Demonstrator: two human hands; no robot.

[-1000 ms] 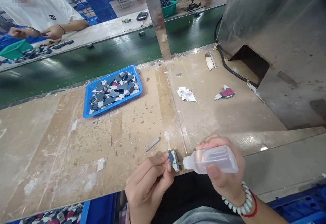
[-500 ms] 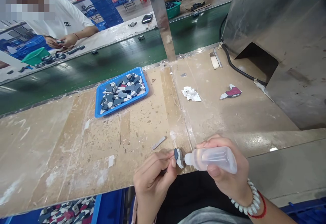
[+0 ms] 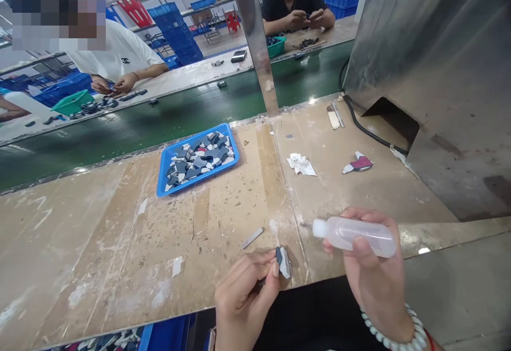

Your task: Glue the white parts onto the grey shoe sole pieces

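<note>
Between thumb and fingers, my left hand (image 3: 249, 282) pinches a small dark blue and white plastic-looking piece (image 3: 284, 263) just above the table's front edge. My right hand (image 3: 369, 271) wraps round a translucent squeeze bottle (image 3: 359, 235), which lies nearly level. The bottle's white cap and thin nozzle point left and stand apart from the piece. A flat grey metal strip (image 3: 253, 238) rests on the table just beyond my left hand. Farther back, a blue tray (image 3: 163, 181) holds many dark blue and white pieces.
A crumpled white paper (image 3: 301, 165) and a red, white and grey piece (image 3: 358, 163) lie on the right. Behind the table runs a green conveyor belt (image 3: 191, 109), split by a metal post (image 3: 259, 48). A metal housing (image 3: 447, 101) stands at right. Two people work across the belt.
My right hand has drawn the bottle away to the right, so its nozzle has left the piece. My left hand keeps hold of the piece. The view has tilted up a little.
</note>
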